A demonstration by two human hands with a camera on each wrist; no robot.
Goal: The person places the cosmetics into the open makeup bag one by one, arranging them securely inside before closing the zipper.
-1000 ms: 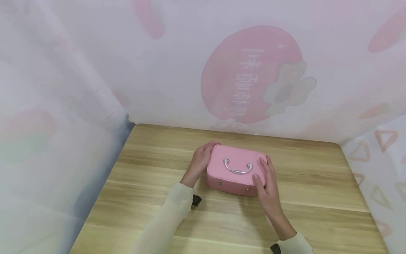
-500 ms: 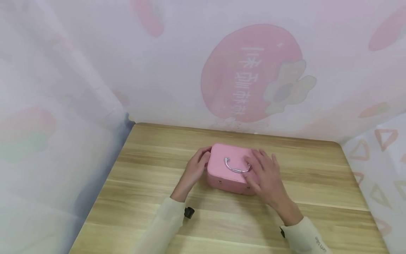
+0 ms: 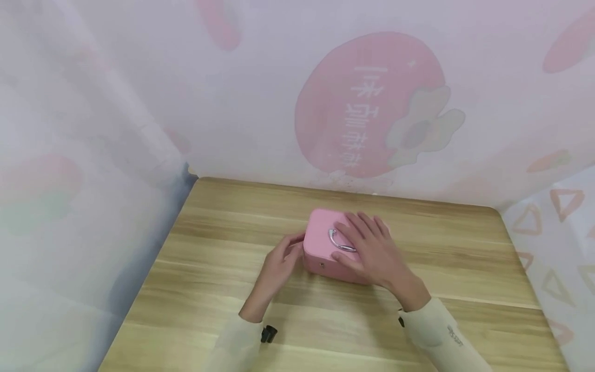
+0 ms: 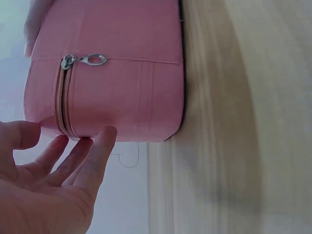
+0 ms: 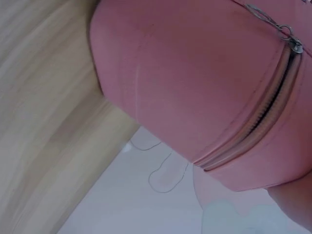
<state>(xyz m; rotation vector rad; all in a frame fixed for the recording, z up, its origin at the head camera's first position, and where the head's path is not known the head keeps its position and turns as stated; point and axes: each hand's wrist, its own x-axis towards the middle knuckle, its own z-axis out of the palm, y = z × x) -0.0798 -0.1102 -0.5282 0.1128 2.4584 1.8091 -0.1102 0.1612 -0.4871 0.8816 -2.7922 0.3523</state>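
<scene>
A pink zippered vanity case [image 3: 321, 235] rests on the table, its silver handle [image 3: 341, 246] folded on the lid. My right hand [image 3: 372, 253] lies with spread, mostly straight fingers over the lid's right part, covering one end of the handle. At the left side, my left hand [image 3: 276, 266] touches the case with extended fingers. Its fingertips [image 4: 108, 132] meet the case end near the zipper [image 4: 63, 105] in the left wrist view, where a metal zipper pull [image 4: 95, 59] shows. Another zipper pull [image 5: 261, 14] appears in the right wrist view.
The wooden table [image 3: 223, 222] runs back to a pale wall covering [image 3: 251, 113] with a large pink strawberry print [image 3: 344, 119]. Similar coverings stand at the left and right. A black device [image 3: 268, 334] sits at the left cuff.
My right hand has moved from the case's right side onto the lid and handle. My left hand has slid nearer to me along the left side. The case has stayed nearly in place.
</scene>
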